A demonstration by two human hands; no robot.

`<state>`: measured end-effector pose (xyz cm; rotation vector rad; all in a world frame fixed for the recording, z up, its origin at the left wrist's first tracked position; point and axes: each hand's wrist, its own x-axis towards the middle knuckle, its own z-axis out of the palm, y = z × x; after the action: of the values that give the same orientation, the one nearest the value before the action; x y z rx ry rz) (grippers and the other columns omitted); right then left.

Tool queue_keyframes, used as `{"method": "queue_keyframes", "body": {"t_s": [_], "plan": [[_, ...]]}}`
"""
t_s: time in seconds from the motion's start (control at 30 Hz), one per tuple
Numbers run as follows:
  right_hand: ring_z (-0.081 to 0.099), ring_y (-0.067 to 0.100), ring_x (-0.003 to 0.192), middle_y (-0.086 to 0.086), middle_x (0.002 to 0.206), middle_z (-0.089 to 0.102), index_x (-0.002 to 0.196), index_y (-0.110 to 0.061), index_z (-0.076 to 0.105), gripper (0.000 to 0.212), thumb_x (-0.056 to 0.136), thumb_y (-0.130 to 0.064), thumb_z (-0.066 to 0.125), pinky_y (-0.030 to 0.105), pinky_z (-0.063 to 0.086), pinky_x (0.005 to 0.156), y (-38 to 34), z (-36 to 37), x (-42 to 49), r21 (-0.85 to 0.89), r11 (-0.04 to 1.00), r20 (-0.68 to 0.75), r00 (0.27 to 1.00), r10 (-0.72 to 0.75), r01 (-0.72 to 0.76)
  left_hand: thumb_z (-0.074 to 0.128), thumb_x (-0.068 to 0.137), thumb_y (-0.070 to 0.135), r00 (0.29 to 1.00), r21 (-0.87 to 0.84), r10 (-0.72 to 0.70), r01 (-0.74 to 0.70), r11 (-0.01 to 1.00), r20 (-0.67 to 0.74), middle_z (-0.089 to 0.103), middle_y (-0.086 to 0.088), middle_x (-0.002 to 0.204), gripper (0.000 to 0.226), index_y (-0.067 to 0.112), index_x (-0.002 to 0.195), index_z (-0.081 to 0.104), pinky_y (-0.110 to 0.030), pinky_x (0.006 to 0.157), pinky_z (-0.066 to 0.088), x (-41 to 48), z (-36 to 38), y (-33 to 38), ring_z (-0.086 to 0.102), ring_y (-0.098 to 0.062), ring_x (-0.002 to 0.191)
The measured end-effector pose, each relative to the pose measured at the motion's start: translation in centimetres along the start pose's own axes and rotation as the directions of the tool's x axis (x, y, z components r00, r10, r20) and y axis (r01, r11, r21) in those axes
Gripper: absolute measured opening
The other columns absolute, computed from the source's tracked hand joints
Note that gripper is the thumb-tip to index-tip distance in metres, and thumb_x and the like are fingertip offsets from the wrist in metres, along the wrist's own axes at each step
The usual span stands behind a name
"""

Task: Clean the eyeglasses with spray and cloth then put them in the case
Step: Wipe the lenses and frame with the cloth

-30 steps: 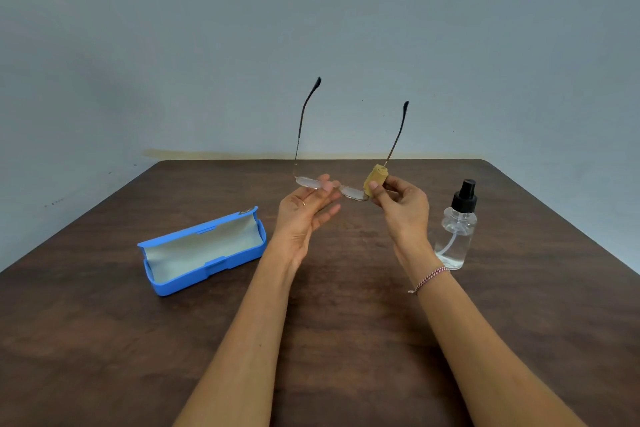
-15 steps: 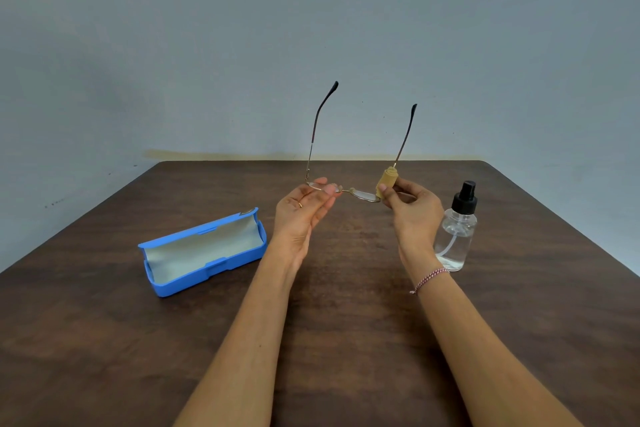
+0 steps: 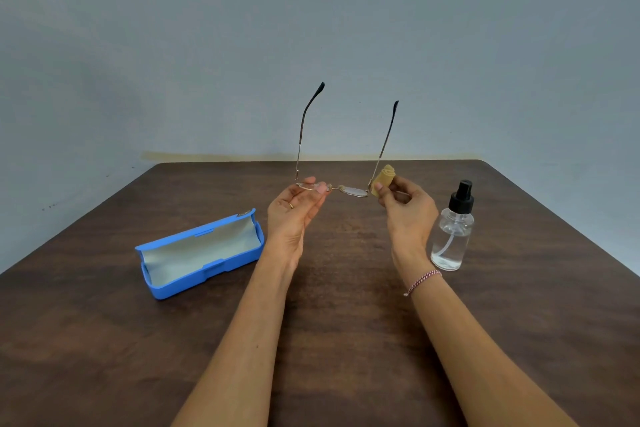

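Thin metal-framed eyeglasses [image 3: 351, 190] hang in the air above the table, lenses down, both temples pointing up and away. My left hand [image 3: 298, 211] pinches the left lens rim between thumb and fingertips. My right hand [image 3: 405, 208] holds a small rolled yellow cloth [image 3: 381, 180] against the outer edge of the right lens. A blue eyeglass case [image 3: 204, 253] lies open on the table to the left, its pale lining showing. A clear spray bottle [image 3: 452, 232] with a black nozzle stands upright just right of my right wrist.
A dark brown wooden table [image 3: 329, 322] fills the lower view and ends at a grey wall behind. The table's right corner lies beyond the spray bottle.
The glasses tilted and shifted slightly right, then back. The cloth slid outward along the right lens to its outer edge. Case and bottle stayed put.
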<state>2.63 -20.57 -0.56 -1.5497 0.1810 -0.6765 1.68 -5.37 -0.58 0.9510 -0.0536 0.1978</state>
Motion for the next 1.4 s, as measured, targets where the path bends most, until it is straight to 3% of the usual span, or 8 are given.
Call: {"method": "queue_keyframes", "body": {"t_s": [0.07,0.17,0.3,0.47,0.6,1.0,1.23,1.4], "plan": [[0.068,0.017,0.085,0.003,0.09,0.07,0.107,-0.007,0.067,0.028,0.08,-0.016,0.072,0.028,0.055,0.082,-0.2,0.0,-0.1,0.179,0.98,0.078,0.994,0.071,-0.084,0.074,0.069,0.0,1.0,0.039,0.022,-0.021,0.999,-0.014,0.072,-0.01,0.094,0.026,0.01,0.093,0.066,-0.021,0.078,0.055,0.2,-0.1,-0.3,0.068,-0.019,0.096],[0.066,0.013,0.08,0.006,0.09,0.069,0.107,0.001,0.063,0.025,0.084,-0.006,0.066,0.023,0.055,0.079,-1.1,0.1,-0.7,0.422,0.871,0.332,0.937,0.111,-0.253,0.076,0.071,0.002,0.999,0.131,0.045,-0.04,0.991,-0.029,0.072,-0.012,0.098,0.028,0.011,0.095,0.067,-0.026,0.085,0.052,0.4,-0.2,-0.9,0.066,-0.021,0.102],[0.067,0.014,0.084,0.006,0.089,0.071,0.102,-0.001,0.065,0.019,0.083,-0.004,0.064,0.023,0.054,0.078,-1.6,0.3,-1.3,0.446,0.842,0.506,0.862,0.042,-0.302,0.079,0.069,0.006,0.998,0.271,0.06,-0.054,0.961,-0.013,0.072,-0.008,0.1,0.038,0.009,0.104,0.067,-0.024,0.082,0.051,0.1,0.0,-1.5,0.067,-0.013,0.097],[0.068,0.017,0.089,0.013,0.097,0.071,0.103,-0.003,0.066,0.021,0.083,-0.005,0.066,0.025,0.055,0.081,-2.1,0.2,-1.5,0.366,0.913,0.5,0.866,-0.027,-0.182,0.079,0.068,0.001,0.999,0.326,0.036,-0.04,0.944,0.016,0.073,-0.002,0.096,0.042,0.007,0.107,0.065,-0.015,0.072,0.053,-0.4,0.7,-1.6,0.069,-0.005,0.088],[0.068,0.017,0.089,0.009,0.093,0.072,0.095,-0.014,0.068,0.014,0.082,-0.007,0.068,0.026,0.055,0.082,-2.3,0.3,-1.9,0.288,0.951,0.464,0.885,-0.035,-0.113,0.081,0.065,0.002,0.999,0.376,0.023,-0.038,0.926,0.044,0.072,-0.005,0.101,0.047,0.006,0.108,0.062,-0.017,0.074,0.054,-0.6,0.9,-1.7,0.069,-0.008,0.092],[0.068,0.015,0.092,0.006,0.094,0.073,0.101,-0.011,0.069,0.02,0.081,-0.011,0.07,0.026,0.054,0.084,-2.2,0.4,-1.9,0.215,0.973,0.43,0.903,-0.014,-0.087,0.081,0.065,0.003,0.997,0.449,0.024,-0.052,0.892,0.069,0.072,-0.003,0.096,0.043,0.008,0.105,0.063,-0.011,0.066,0.051,-1.4,1.7,-1.6,0.069,-0.003,0.085],[0.067,0.008,0.081,0.003,0.088,0.072,0.102,-0.007,0.069,0.022,0.08,-0.011,0.071,0.02,0.053,0.07,-1.9,0.7,-1.9,0.183,0.982,0.407,0.913,-0.035,-0.044,0.08,0.067,0.002,0.994,0.484,0.057,-0.096,0.87,0.094,0.073,-0.003,0.09,0.033,0.012,0.096,0.066,-0.02,0.073,0.056,-1.8,2.1,-2.0,0.07,-0.009,0.085],[0.067,0.013,0.093,0.002,0.092,0.073,0.102,-0.011,0.071,0.027,0.076,-0.02,0.075,0.031,0.053,0.087,-1.4,1.2,-1.9,0.08,0.996,0.392,0.918,-0.061,0.031,0.076,0.073,0.007,0.994,0.52,0.065,-0.104,0.848,0.093,0.072,0.001,0.094,0.03,0.025,0.094,0.065,-0.019,0.074,0.055,-1.9,2.2,-1.8,0.069,-0.007,0.089]]}}
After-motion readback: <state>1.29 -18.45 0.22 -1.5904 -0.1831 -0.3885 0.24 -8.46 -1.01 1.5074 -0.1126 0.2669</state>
